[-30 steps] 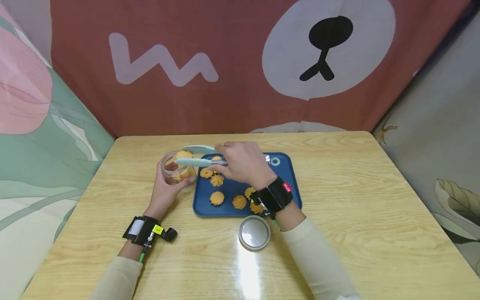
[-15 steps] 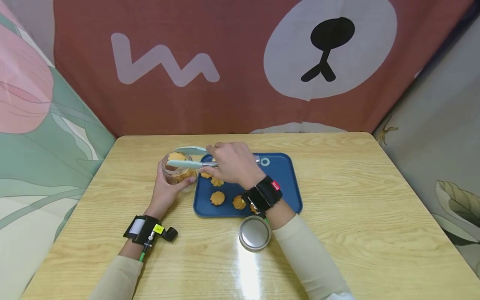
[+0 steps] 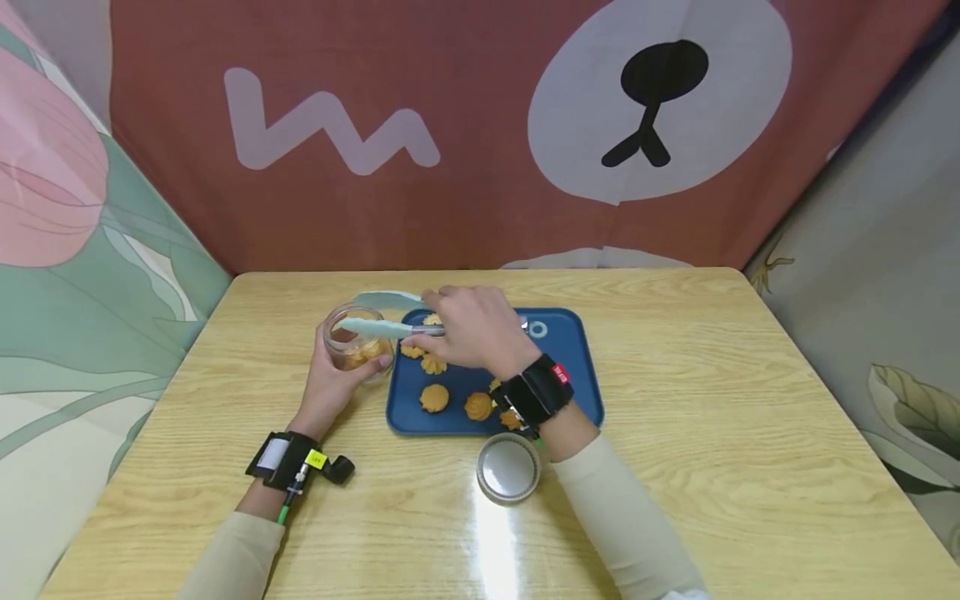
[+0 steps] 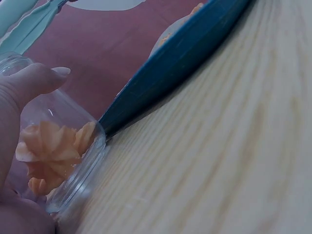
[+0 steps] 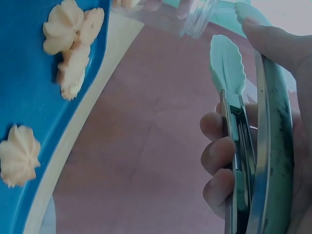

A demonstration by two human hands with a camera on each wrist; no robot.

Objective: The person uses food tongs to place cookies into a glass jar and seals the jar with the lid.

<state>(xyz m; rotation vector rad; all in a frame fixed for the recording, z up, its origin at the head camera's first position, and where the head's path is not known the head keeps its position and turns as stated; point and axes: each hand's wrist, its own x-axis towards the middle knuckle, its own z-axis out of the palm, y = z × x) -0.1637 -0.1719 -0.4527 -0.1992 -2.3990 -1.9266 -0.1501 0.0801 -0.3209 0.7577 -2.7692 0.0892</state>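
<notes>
Nearest to the person, a round lid (image 3: 508,467) lies on the wooden table (image 3: 712,433), at 6 o'clock from the blue tray (image 3: 577,392). On the tray lie several cookies (image 3: 434,397). The left hand (image 3: 330,385) is curled around a glass jar (image 3: 352,343) with cookies inside, standing just at 9 o'clock from the tray. The right hand (image 3: 476,327) grips mint-green tongs (image 3: 386,327), whose open tips are over the jar mouth.

Bright even light, glare streak on table (image 3: 495,533), soft wrist views, curved edges
</notes>
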